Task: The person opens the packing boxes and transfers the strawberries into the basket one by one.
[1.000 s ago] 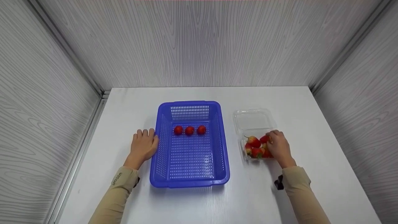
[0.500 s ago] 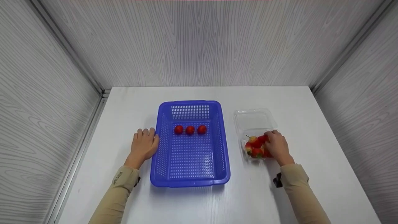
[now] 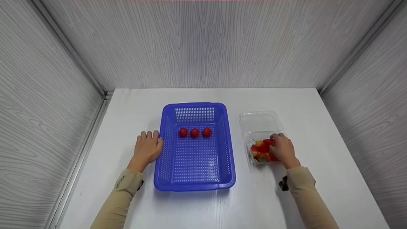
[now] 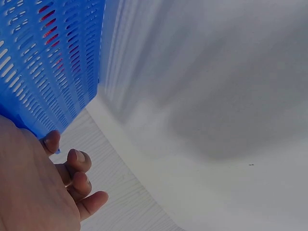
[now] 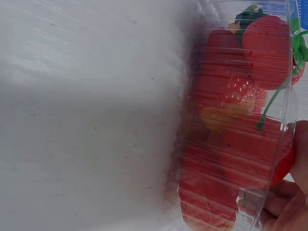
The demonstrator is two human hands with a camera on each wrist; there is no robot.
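Note:
A blue slotted basket (image 3: 194, 105) stands mid-table with three strawberries (image 3: 194, 133) in a row inside, near its far end. My left hand (image 3: 147, 149) lies flat on the table against the basket's left wall; in the left wrist view the fingers (image 4: 72, 178) rest loosely beside the blue wall (image 4: 48, 62). To the right, a clear clamshell box (image 3: 259, 122) lies open with several strawberries (image 3: 260, 149) in its near half. My right hand (image 3: 283, 149) reaches into that half, its fingers curled round a red strawberry (image 5: 284, 166) beside the box wall (image 5: 211, 14).
The white table (image 3: 254, 197) is enclosed by grey wood-grain walls at the back and on both sides. A metal rail runs along its left edge (image 3: 92, 140). The clamshell's lid lies flat behind the berries.
My right hand has shifted slightly up and left inside the box, and the berries under it have moved a little. The left hand and basket have stayed put.

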